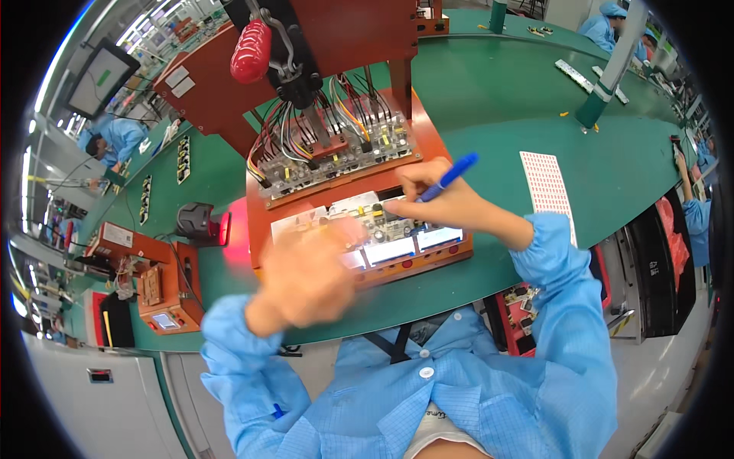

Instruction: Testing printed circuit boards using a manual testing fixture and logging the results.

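Observation:
A blue marker pen (451,174) slants up out of my right hand (459,205), whose fingers are wrapped round it. That hand rests over a strip of circuit boards (377,223) with small components, seated in the front of an orange-red test fixture (430,142). My left hand (306,268) is over the left part of the boards and smeared by motion, so its fingers cannot be read. Bright small screens (390,251) are lit along the fixture's front edge, the left one partly behind my left hand.
Above the boards hangs a clear probe plate (336,162) with many wires and a red-handled toggle clamp (252,52). A black scanner (200,222) glows red at the left, near an orange instrument box (162,287). A sheet of red-marked labels (545,182) lies right on the green table (489,99).

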`<state>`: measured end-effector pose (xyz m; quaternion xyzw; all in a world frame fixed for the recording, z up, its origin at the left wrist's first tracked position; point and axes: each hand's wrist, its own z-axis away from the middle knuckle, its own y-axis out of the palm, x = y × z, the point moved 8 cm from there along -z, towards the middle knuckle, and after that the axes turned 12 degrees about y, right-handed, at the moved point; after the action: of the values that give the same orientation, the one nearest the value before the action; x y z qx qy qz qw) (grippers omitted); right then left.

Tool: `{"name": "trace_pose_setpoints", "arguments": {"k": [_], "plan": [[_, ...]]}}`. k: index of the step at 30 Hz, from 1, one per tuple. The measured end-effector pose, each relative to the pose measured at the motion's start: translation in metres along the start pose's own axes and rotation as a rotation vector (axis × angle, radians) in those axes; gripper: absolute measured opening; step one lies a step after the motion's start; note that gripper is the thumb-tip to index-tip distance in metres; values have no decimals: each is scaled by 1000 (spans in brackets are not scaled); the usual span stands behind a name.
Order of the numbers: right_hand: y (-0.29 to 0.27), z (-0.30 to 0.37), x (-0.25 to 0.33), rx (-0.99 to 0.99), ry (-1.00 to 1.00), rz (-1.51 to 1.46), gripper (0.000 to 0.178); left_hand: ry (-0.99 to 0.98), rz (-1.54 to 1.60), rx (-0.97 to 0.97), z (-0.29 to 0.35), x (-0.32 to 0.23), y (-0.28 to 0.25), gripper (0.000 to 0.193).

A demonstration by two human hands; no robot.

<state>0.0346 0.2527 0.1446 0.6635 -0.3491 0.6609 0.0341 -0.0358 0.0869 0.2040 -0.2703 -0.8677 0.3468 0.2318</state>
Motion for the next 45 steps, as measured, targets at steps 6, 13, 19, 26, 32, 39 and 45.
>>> {"name": "trace_pose_setpoints", "arguments": {"k": [6, 13, 19, 26, 32, 39, 45], "plan": [[37, -23, 8, 148, -177, 70, 43, 313, 476, 285, 29, -110, 98, 31], [44, -18, 13, 202, -196, 189, 41, 450, 514, 421, 67, -149, 149, 32], [47, -22, 15, 239, -209, 195, 42, 358, 603, 394, 72, -137, 153, 31], [82, -39, 53, 424, -179, 113, 41, 487, 677, 145, 71, -138, 140, 22], [112, -58, 32, 499, -79, 177, 36, 465, 838, 196, 83, -145, 152, 16], [117, -57, 35, 474, -188, 261, 36, 474, 802, 195, 86, -146, 155, 15], [119, -75, 50, 438, -32, 36, 40, 439, 801, 188, 85, -143, 152, 16]]}}
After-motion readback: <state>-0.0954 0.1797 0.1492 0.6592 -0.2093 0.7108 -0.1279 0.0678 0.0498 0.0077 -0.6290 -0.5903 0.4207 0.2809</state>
